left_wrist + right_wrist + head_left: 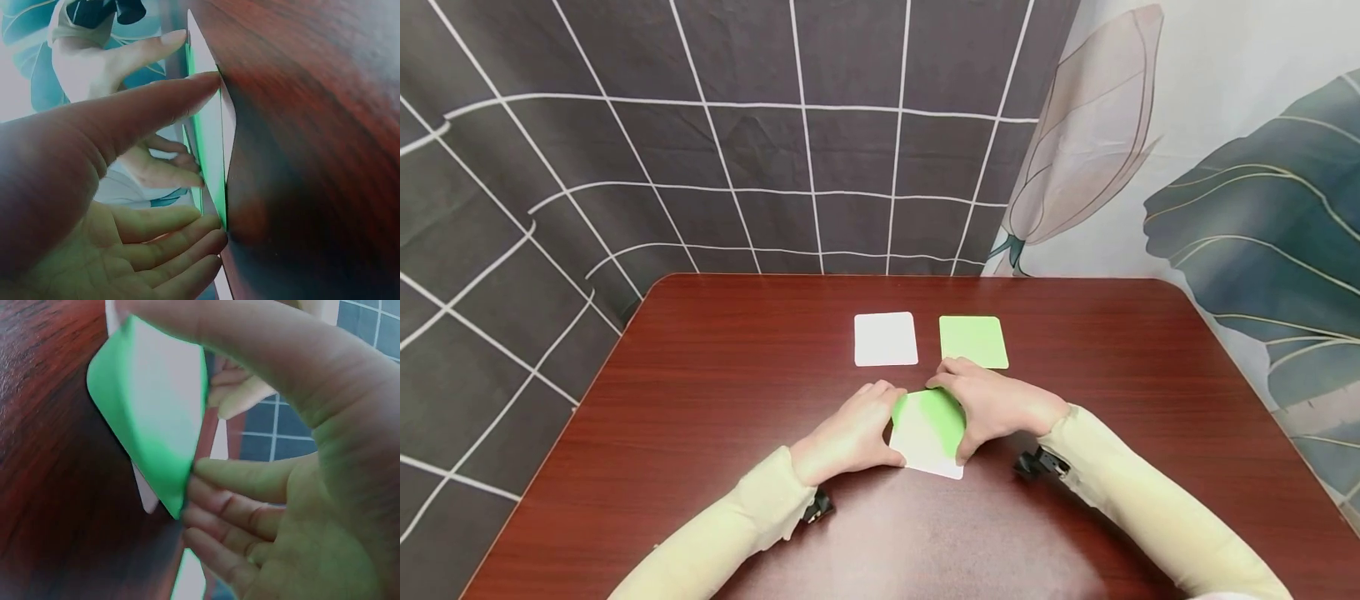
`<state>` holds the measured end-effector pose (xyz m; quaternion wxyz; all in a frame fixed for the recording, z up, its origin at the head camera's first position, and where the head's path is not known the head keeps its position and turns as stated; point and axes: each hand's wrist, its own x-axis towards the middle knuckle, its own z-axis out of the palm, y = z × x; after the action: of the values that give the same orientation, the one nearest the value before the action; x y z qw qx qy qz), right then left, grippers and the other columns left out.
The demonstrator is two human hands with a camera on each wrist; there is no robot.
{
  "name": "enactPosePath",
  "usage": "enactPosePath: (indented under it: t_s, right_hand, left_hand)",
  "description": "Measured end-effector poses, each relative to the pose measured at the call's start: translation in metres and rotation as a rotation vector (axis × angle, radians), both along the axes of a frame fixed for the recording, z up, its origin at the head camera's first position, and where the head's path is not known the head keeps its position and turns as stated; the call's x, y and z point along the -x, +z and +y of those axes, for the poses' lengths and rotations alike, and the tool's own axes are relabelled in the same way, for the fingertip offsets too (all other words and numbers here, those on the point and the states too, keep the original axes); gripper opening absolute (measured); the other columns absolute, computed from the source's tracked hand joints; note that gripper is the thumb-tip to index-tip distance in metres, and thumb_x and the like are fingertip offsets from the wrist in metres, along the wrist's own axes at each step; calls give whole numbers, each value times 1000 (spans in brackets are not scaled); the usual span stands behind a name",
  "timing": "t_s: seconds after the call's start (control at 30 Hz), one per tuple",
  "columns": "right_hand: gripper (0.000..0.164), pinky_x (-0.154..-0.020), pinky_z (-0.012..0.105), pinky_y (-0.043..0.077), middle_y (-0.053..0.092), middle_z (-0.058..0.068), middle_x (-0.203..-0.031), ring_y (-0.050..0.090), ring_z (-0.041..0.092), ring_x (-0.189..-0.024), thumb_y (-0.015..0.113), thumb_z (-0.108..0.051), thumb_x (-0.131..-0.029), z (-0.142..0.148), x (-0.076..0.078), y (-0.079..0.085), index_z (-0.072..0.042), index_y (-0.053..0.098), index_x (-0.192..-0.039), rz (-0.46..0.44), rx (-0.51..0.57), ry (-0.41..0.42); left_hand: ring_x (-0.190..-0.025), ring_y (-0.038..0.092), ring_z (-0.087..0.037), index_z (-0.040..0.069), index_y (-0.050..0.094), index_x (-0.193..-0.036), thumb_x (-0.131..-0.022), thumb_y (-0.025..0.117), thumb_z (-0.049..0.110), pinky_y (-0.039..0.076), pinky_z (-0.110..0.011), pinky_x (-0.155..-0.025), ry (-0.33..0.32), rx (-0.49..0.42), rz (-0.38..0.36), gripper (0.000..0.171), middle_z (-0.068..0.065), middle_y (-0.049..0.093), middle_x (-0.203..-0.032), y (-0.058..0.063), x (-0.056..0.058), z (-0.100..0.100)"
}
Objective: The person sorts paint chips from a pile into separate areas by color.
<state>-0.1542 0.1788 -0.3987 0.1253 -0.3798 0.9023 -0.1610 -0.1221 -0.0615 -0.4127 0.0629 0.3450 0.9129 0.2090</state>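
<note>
A green square card (951, 412) with rounded corners and a bright glare on it lies between my hands. A white card (145, 497) shows under it, turned a little out of line. My left hand (853, 429) holds the green card by its left side, thumb at the near corner and fingers at the far one. On the opposite side, my right hand (997, 406) grips it the same way, its thumb (250, 347) near one corner. In the left wrist view the green card (217, 156) stands edge-on between the left thumb and fingertips.
Beyond the hands, another white card (886, 339) lies on the reddish-brown table (737, 358). To its right is another green card (973, 340), close to the right fingertips. A dark gridded curtain (760, 142) and a leaf-patterned one (1225, 208) hang behind the table.
</note>
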Motion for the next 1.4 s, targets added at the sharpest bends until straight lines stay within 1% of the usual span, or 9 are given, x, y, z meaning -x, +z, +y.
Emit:
enactPosePath:
  t_s: [0.23, 0.43, 0.57, 0.77, 0.9, 1.03, 1.23, 1.3, 1.4]
  right_hand:
    - [82, -83, 32, 50, 54, 1, -108, 49, 20, -100, 99, -32, -50, 9, -2, 0, -4, 64, -119, 22, 6, -23]
    - [77, -81, 32, 50, 50, 0, -106, 47, 18, -98, 98, -33, -48, 12, -3, -2, -8, 62, -112, 44, 37, -36]
    - [73, -81, 32, 49, 52, -2, -104, 49, 17, -97, 95, -33, -50, 13, -4, -5, -9, 61, -111, 58, 63, -29]
    - [75, -82, 30, 49, 53, -3, -103, 49, 15, -97, 96, -35, -50, 14, -6, -6, -9, 61, -111, 68, 78, -21]
    - [79, -82, 31, 49, 53, -3, -105, 49, 16, -98, 97, -37, -49, 14, -7, -6, -8, 60, -112, 72, 72, -8]
    - [79, -82, 32, 49, 55, -3, -104, 50, 17, -97, 97, -37, -49, 14, -9, -6, -8, 61, -112, 105, 60, -1]
    - [76, -79, 30, 50, 59, -6, -100, 52, 15, -93, 95, -41, -50, 13, -12, -6, -9, 63, -110, 162, 57, 11]
    - [74, -79, 29, 51, 60, -6, -102, 53, 14, -93, 94, -40, -51, 13, -13, -5, -9, 64, -111, 160, 58, 7]
    - [73, -81, 31, 51, 61, -3, -105, 55, 16, -95, 93, -36, -51, 13, -12, -3, -8, 66, -113, 161, 66, -1]
  left_hand:
    - [-112, 50, -27, -6, 55, -135, -61, 97, 42, 45, -32, -97, -7, -15, 4, 98, -11, 56, -126, -3, 3, 4]
    - [-111, 52, -24, -4, 53, -136, -62, 97, 40, 45, -32, -97, -53, -22, 10, 96, -9, 57, -125, -4, 7, 7]
    - [-113, 52, -24, -4, 52, -138, -62, 97, 41, 44, -31, -99, -80, -21, 19, 99, -9, 57, -128, -4, 8, 8]
    - [-112, 54, -24, -5, 55, -137, -64, 96, 42, 45, -31, -98, -91, -5, 58, 96, -9, 60, -126, -4, 9, 9]
    - [-114, 55, -24, -5, 55, -138, -66, 94, 43, 45, -32, -99, -101, 4, 63, 94, -9, 60, -127, -4, 10, 8]
    - [-117, 55, -25, -5, 53, -140, -67, 93, 43, 45, -31, -101, -115, -2, 61, 96, -10, 60, -130, -5, 11, 7]
    - [-119, 53, -22, -3, 53, -141, -64, 94, 46, 45, -29, -101, -119, 6, 46, 100, -8, 59, -132, -6, 10, 7]
    - [-120, 53, -21, -2, 54, -141, -63, 94, 47, 45, -28, -101, -120, 13, 42, 100, -7, 59, -133, -6, 10, 7]
    - [-119, 53, -22, -3, 53, -141, -63, 94, 47, 45, -27, -100, -129, 16, 61, 101, -7, 59, -132, -4, 10, 8]
